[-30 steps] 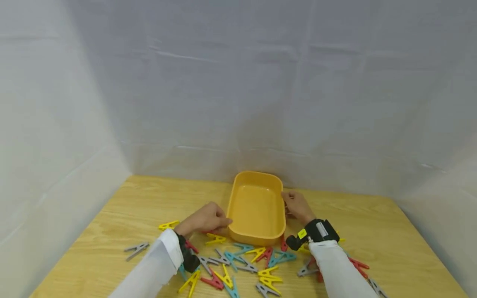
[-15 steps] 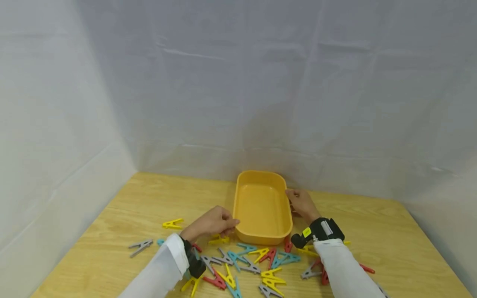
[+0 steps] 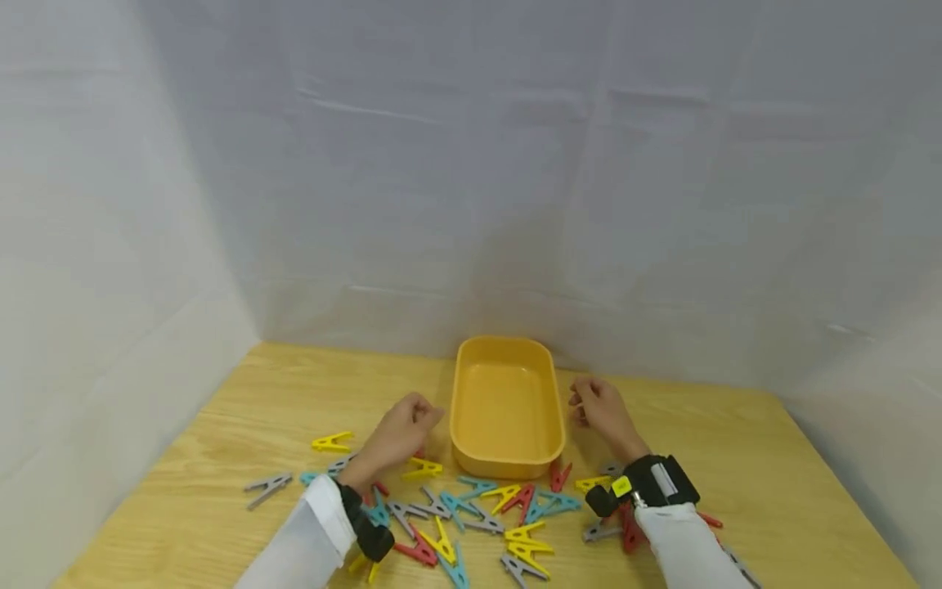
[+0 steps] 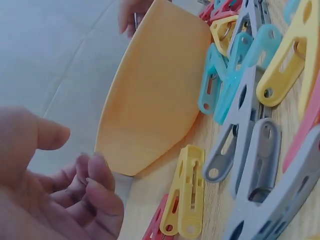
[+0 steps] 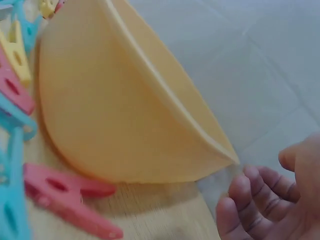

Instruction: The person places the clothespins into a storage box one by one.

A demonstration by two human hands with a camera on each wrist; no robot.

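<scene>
- Flanking the yellow tray, both hands hover just off its long sides, touching nothing.
- Left hand sits at the tray's 9 o'clock, fingers loosely curled and empty; the left wrist view shows a clear gap to the tray wall.
- Right hand sits at 3 o'clock, fingers relaxed and half-curled, also empty.
- Tray stands upright on the wooden table, toward 12 o'clock near the white backdrop.
- Tray contents: nothing visible inside; the floor is bare.
- Clothespins in yellow, teal, red and grey lie scattered on the table from 4 to 8 o'clock of the tray; one yellow pin lies just beside its near left corner.
- Judgement: the tray looks placed, no pin is in it, so any collecting is wholly ahead.
</scene>
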